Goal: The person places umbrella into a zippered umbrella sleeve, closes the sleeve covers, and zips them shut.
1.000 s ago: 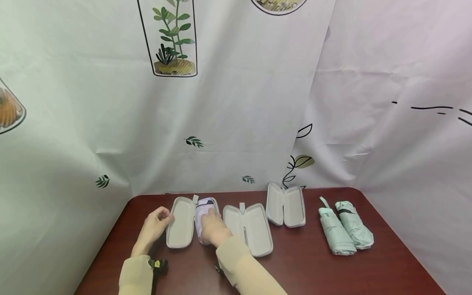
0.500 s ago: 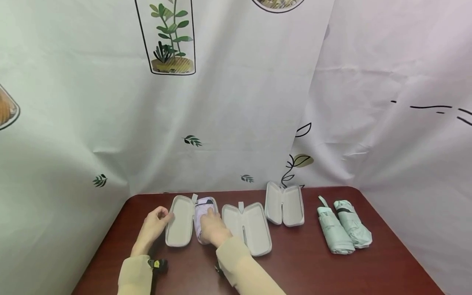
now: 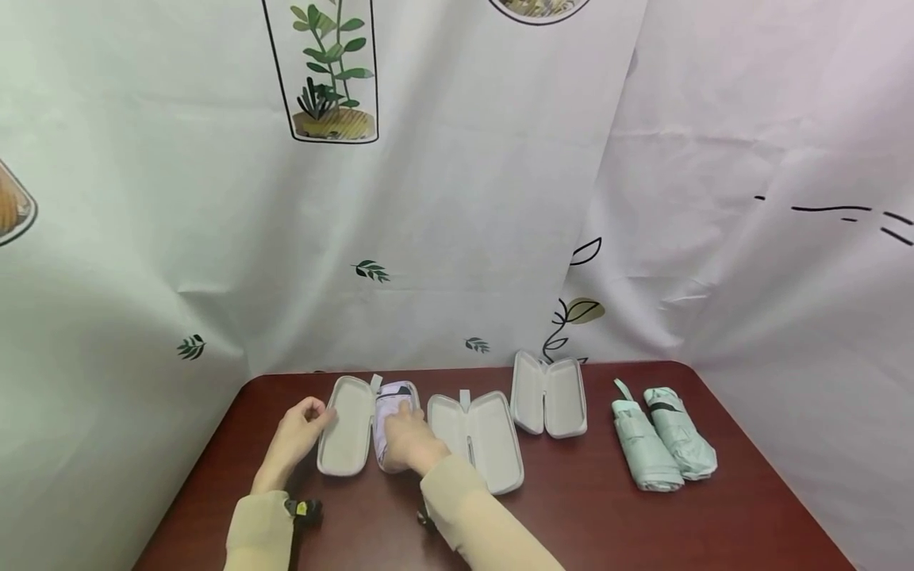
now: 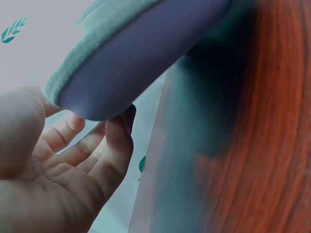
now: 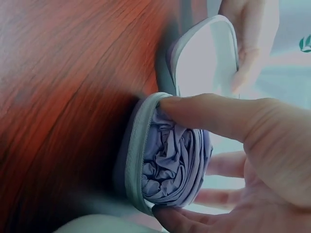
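At the left of the table lies an open hard case [image 3: 345,436], pale inside and lavender outside. A rolled lavender folding umbrella [image 3: 386,404] sits in its right half. My left hand [image 3: 294,436] pinches the outer edge of the left half, thumb at the rim; in the left wrist view the fingers [image 4: 109,162] curl beneath the lavender shell [image 4: 116,68]. My right hand [image 3: 410,442] grips the umbrella from above. In the right wrist view its thumb [image 5: 209,114] lies across the crumpled umbrella end [image 5: 170,170], inside the zippered rim, with fingers around the far side.
Another open pale case [image 3: 496,444] lies just right of my right hand. A third open case [image 3: 566,400] stands farther back. Two mint-green folded umbrellas [image 3: 645,448] lie side by side at the right. A white printed curtain [image 3: 428,238] hangs behind the dark red table [image 3: 607,523].
The head view has shifted slightly, moving everything a little left in it. Both hands keep their places on the case and the lavender umbrella.
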Available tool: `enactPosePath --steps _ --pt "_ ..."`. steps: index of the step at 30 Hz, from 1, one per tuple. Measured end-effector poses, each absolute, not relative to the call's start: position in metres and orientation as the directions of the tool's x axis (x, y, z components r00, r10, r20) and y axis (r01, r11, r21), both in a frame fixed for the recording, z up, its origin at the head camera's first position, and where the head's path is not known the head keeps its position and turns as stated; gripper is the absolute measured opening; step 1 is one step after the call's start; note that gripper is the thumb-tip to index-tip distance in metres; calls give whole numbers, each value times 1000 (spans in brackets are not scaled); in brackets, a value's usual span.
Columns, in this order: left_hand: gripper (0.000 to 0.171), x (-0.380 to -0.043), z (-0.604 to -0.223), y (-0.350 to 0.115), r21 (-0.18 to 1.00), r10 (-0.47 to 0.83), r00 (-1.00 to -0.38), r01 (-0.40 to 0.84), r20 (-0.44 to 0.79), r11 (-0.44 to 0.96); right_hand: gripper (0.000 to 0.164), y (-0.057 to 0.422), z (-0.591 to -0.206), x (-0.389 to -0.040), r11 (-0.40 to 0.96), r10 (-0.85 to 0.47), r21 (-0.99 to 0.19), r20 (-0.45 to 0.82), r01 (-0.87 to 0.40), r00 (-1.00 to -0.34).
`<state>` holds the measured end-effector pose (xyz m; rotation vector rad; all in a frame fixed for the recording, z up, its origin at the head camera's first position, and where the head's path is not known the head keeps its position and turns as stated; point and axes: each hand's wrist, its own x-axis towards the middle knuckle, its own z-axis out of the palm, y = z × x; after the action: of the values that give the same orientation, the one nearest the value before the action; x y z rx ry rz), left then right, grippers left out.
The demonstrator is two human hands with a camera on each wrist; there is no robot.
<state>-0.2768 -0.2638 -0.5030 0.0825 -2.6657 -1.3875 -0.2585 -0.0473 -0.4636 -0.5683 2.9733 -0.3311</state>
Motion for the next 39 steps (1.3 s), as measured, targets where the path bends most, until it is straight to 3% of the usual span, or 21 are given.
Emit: enactPosePath --steps 7,22,27,34,39 --pt "22 -278 -502 -264 815 -131 -986 6 101 580 41 -41 -461 -265 881 -418 -273 -66 -387 -906" --pt "24 -277 -502 -264 827 -125 -989 -7 77 562 24 -34 -454 -277 829 -455 -378 -28 -412 -890" --pt "38 -278 -504 -263 871 -82 -997 -33 8 490 21 -33 -459 -287 801 -445 -436 25 -410 -895" --pt "67 -280 -507 -258 916 17 -996 -79 -93 394 46 -31 -463 -300 759 -373 -557 52 -337 -926" --pt "80 -281 -509 -253 957 78 -987 -117 -143 266 51 -34 -462 -306 690 -265 -693 29 -210 -964"
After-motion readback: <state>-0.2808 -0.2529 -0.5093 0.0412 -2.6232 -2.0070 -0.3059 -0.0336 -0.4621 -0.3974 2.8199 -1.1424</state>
